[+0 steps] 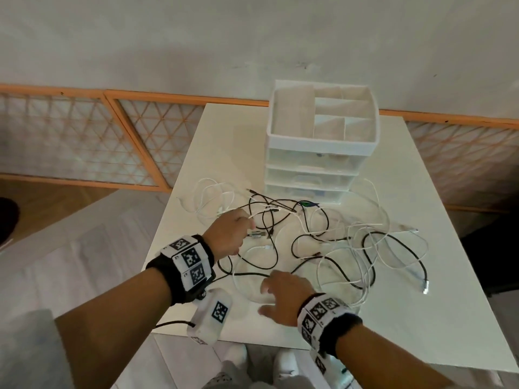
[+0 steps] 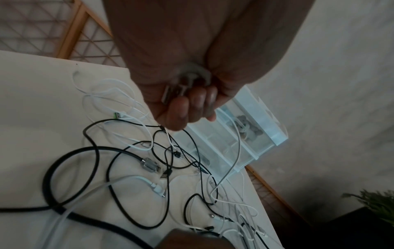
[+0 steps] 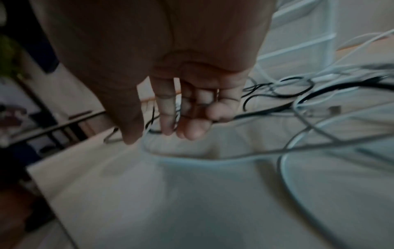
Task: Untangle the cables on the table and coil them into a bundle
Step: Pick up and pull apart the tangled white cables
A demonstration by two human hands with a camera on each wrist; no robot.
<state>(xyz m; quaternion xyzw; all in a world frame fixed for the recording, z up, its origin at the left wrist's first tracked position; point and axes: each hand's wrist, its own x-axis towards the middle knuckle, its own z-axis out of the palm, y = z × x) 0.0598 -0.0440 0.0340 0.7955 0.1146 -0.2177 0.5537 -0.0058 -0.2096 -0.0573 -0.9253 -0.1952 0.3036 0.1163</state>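
Observation:
A tangle of black and white cables (image 1: 309, 242) sprawls over the white table (image 1: 421, 318). My left hand (image 1: 229, 234) hovers over the tangle's left side, fingers curled into a fist. In the left wrist view that left hand (image 2: 187, 107) grips a looped white cable end (image 2: 193, 71) with a metal plug beside it. A braided black cable with a metal connector (image 2: 149, 164) lies just below. My right hand (image 1: 280, 296) hangs over the near part of the tangle, and its fingers (image 3: 168, 109) are loose and hold nothing, above a black strand; this view is blurred.
A white drawer organizer (image 1: 320, 141) with an open divided top stands at the table's back, right behind the cables. An orange lattice screen (image 1: 84, 136) lines the wall. The table's near edge is close to my wrists. A plant (image 2: 375, 203) stands off to the right.

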